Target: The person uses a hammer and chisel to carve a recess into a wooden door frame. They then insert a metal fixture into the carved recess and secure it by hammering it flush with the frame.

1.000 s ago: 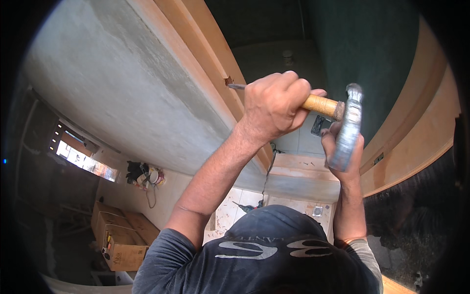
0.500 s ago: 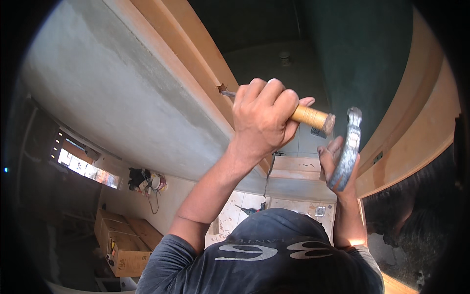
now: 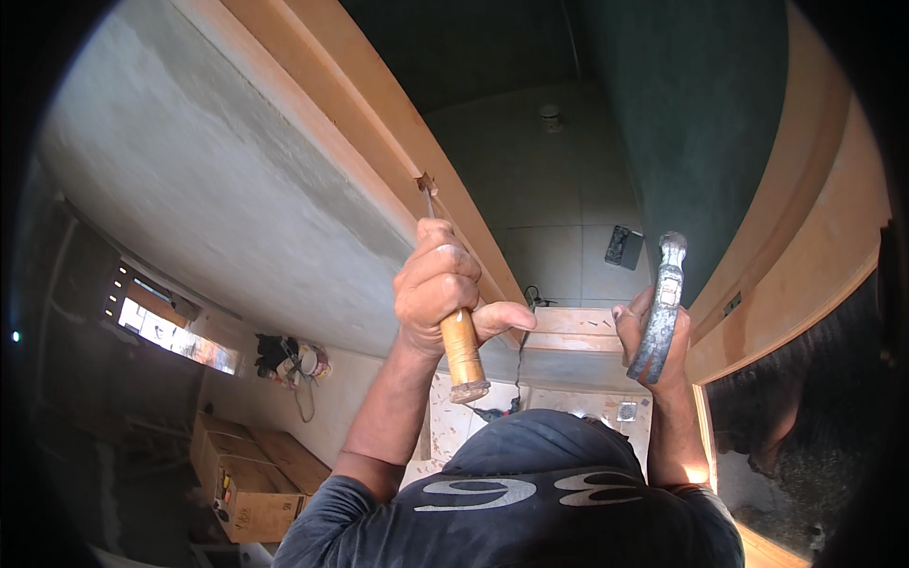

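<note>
My left hand (image 3: pixel 436 284) is closed around the yellowish, ringed handle of a chisel (image 3: pixel 462 352), its thumb stuck out to the right. The thin blade reaches up to a small rough-edged notch (image 3: pixel 425 182) cut in the wooden door frame (image 3: pixel 374 109); the tip's exact contact there is too small to tell. To the right, my right hand (image 3: pixel 675 343) grips a claw hammer (image 3: pixel 666 295), raised apart from the chisel's butt end. The hammer's worn metal head faces up, and its handle is mostly hidden below the head and fingers.
Along the left runs a grey plastered wall (image 3: pixel 246 161). The opposite wooden jamb (image 3: pixel 805 189) curves down the right. A dark flat object (image 3: pixel 624 247) rests on the tiled floor beyond. Below are a power tool with a cable (image 3: pixel 497 413), wood chips, and a cardboard box (image 3: pixel 270 502) at lower left.
My left hand has moved left and down, swinging the chisel's butt from the right to point downward. The blade now runs more upright at the notch. The hammer has shifted slightly down and left.
</note>
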A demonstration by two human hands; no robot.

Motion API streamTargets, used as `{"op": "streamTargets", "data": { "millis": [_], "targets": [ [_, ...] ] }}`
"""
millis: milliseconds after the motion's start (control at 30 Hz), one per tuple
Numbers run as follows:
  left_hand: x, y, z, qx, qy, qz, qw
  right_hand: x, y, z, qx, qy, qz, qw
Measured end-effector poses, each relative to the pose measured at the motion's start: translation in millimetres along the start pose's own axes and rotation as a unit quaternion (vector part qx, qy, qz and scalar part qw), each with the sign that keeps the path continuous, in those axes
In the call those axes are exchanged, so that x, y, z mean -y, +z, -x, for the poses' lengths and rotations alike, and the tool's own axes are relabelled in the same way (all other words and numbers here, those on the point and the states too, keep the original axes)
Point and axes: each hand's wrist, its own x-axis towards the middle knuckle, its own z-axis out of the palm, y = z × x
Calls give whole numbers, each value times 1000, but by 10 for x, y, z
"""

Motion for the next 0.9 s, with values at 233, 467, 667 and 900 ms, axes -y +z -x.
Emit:
{"op": "streamTargets", "data": {
  "millis": [233, 467, 667, 900],
  "targets": [
    [22, 272, 3, -80, 13, -109, 991, -176, -47, 84, -11, -57, 81, 995],
    [70, 199, -90, -194, -24, -11, 981, -192, -187, 172, -22, -11, 57, 998],
    [37, -29, -196, -214, -103, 132, 962, -282, -244, 190, -41, -3, 57, 998],
    [57, -133, -167, -176, -89, 154, 968, -415, -211, 207, -4, -1, 27, 1000]
  ]
}}
